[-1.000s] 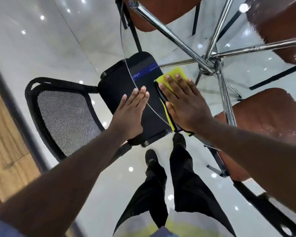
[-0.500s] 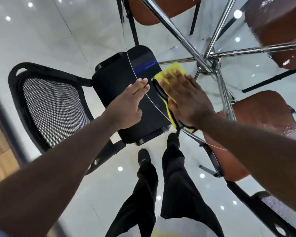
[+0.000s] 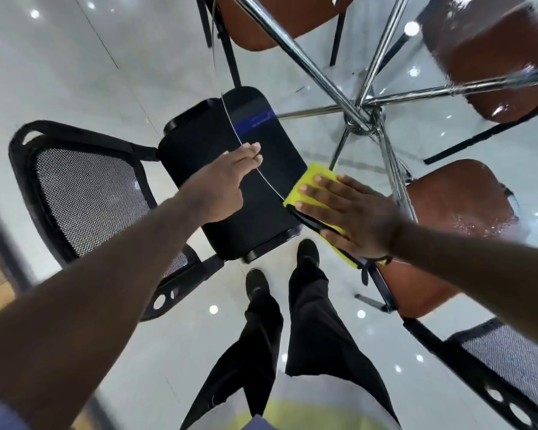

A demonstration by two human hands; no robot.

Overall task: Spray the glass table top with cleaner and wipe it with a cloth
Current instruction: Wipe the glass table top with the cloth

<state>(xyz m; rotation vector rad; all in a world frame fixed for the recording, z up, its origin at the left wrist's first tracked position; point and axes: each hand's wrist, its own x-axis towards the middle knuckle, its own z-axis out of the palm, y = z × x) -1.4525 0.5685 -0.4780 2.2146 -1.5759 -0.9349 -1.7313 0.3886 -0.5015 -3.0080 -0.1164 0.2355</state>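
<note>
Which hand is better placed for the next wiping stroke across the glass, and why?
The right hand: it lies flat on the yellow cloth, pressing it to the glass table top. The left hand, fingers straight at the glass edge, has no cloth.

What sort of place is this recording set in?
Likely an office meeting or break room: a glass table top on chrome legs, a black mesh-back chair, and a polished tile floor.

Cloth [image 3: 308, 184] on the table top [image 3: 432, 144], near its left edge, under the right hand [image 3: 351, 215]. Left hand [image 3: 224, 184] at that edge. Chair [image 3: 84, 193] to the left, seat partly beneath the table top.
</note>
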